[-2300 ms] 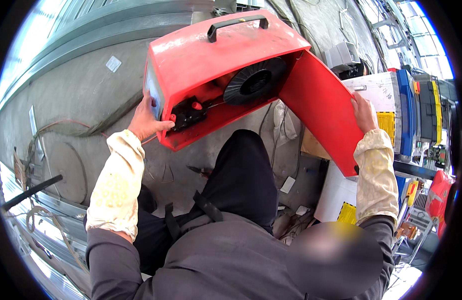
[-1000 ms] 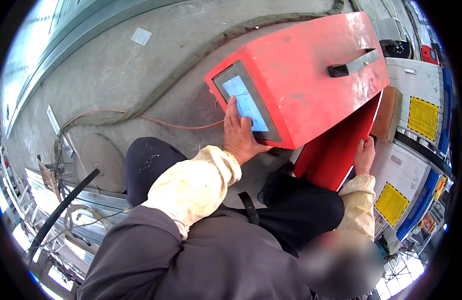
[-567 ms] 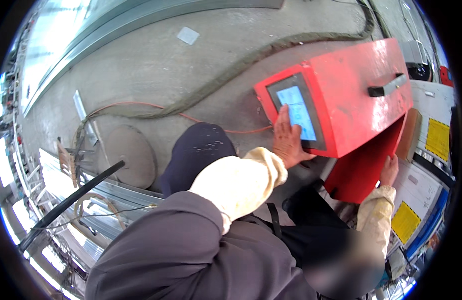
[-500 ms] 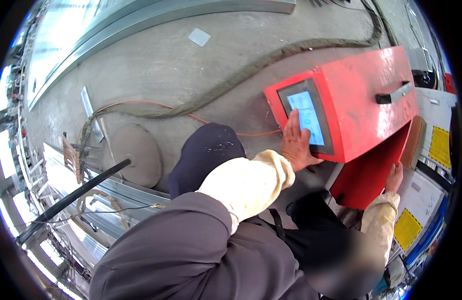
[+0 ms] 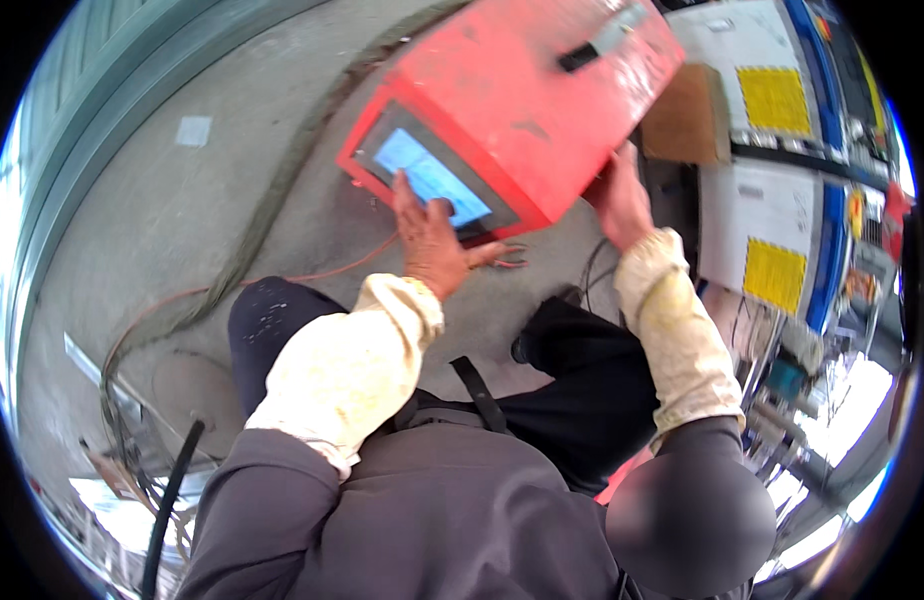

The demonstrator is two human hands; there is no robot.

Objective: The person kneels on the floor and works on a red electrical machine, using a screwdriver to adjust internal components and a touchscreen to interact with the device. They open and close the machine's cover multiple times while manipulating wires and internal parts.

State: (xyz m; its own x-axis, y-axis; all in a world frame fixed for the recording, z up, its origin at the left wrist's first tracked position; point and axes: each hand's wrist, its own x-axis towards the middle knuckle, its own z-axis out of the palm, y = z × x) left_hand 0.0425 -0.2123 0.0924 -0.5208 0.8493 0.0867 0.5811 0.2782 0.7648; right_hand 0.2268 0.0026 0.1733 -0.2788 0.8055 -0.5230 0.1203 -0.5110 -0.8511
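A red box-shaped machine point(image 5: 522, 100) stands on the floor ahead of me, with a black-and-silver handle on top and a lit blue screen point(image 5: 432, 178) on its near face. My left hand point(image 5: 429, 235) is open at the screen's lower edge, its fingertips over the screen and its thumb spread to the right. At the machine's right side is my right hand point(image 5: 624, 205), slightly blurred, with a finger stretched along the side. Its other fingers are partly hidden, and I see nothing held in it.
A cardboard box point(image 5: 685, 115) and white cabinets point(image 5: 757, 215) with yellow labels stand to the right. A thick sleeved hose point(image 5: 282, 190) and an orange cable point(image 5: 332, 273) cross the floor at left. A long metal beam point(image 5: 67, 150) lies beyond. My knees flank the machine's front.
My view has turned right, so the machine sits further left and up. Its red side panel, which hung open with my right hand at its edge, no longer shows hanging open.
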